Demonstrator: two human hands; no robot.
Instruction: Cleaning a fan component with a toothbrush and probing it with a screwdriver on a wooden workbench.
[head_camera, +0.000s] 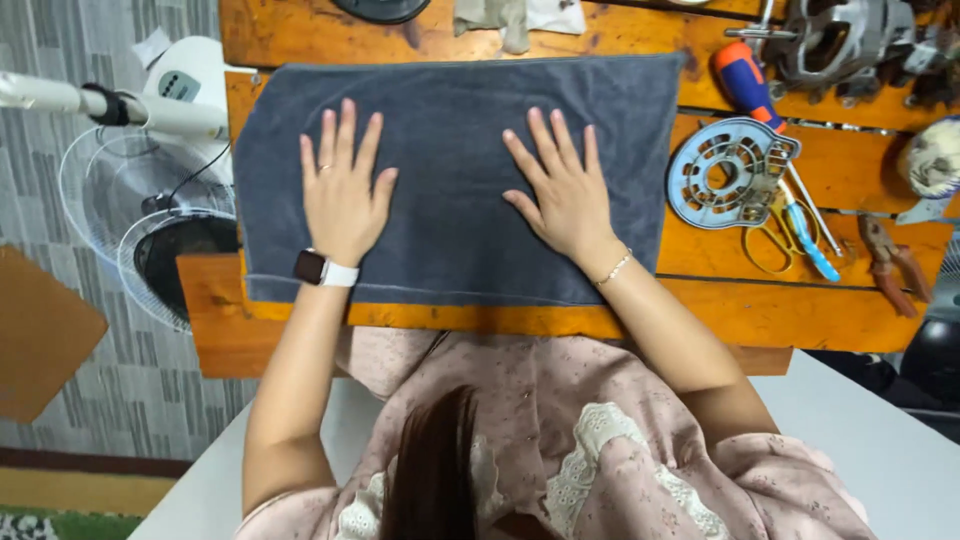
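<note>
Grey towel (455, 110), smooth and rectangular, spread flat across the orange wooden table (760, 310); left hand (343, 195) and right hand (563, 190) rest on it, palms down, fingers spread; round metal fan part (725, 172) right.

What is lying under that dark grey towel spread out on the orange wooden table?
The dark grey towel lies flat on the orange wooden table, both hands, left hand and right hand, pressed on top. Anything beneath it is covered.
</note>
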